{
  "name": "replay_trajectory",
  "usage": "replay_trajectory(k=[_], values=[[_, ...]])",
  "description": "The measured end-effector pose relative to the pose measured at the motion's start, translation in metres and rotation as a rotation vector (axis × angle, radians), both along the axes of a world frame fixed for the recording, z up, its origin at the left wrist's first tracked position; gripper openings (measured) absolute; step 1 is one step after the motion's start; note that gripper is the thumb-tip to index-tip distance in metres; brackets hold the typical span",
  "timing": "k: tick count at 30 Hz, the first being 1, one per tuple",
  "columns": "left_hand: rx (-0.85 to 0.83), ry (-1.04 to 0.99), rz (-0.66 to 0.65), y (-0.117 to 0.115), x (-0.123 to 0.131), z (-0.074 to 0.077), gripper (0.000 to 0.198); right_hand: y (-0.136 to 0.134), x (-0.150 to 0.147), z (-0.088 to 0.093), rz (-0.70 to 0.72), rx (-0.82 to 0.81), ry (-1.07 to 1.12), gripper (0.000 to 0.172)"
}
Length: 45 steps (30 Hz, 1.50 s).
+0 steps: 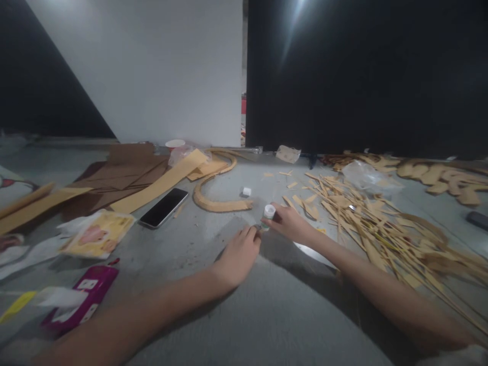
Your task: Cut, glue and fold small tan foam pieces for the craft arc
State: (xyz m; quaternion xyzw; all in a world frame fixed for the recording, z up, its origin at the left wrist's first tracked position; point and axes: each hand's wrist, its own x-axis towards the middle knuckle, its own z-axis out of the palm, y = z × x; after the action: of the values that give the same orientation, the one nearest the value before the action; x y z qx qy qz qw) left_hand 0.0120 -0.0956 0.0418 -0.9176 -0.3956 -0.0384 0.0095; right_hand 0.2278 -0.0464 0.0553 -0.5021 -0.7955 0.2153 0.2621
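Note:
In the middle of the table, my right hand (288,222) is closed around a small white-topped bottle (269,210), whose lower part is hidden by my fingers. Just left of it, my left hand (241,253) has its fingers curled together. A small greenish bit shows between the two hands, and I cannot make out what the left fingers pinch. A loose white cap (246,191) lies beyond the hands. Behind them, a curved tan strip (213,205) bends in an S, its near end close to the bottle. Something flat and white (314,254) shows beneath my right forearm.
Long tan offcuts (366,229) are heaped at right, with a clear plastic bag (366,175) behind them. At left lie a phone (164,207), a yellow tissue pack (98,234), a purple pouch (86,295) and brown sheets (125,168). Dark and white panels stand behind.

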Motion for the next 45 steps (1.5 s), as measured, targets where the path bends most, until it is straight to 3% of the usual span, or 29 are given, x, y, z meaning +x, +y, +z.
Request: replay_trajectory(k=[11,39,45], values=[[-0.015,0.042,-0.053,0.003,-0.002,0.003,0.037,0.005,-0.003,-0.007,0.059,0.027,-0.063,0.026],[-0.037,0.039,-0.032,0.004,-0.002,-0.001,0.036,0.006,-0.006,-0.017,0.019,0.073,-0.059,0.027],[-0.042,0.066,-0.032,0.004,-0.001,0.005,0.037,0.005,-0.007,-0.019,0.035,0.077,-0.05,0.022]])
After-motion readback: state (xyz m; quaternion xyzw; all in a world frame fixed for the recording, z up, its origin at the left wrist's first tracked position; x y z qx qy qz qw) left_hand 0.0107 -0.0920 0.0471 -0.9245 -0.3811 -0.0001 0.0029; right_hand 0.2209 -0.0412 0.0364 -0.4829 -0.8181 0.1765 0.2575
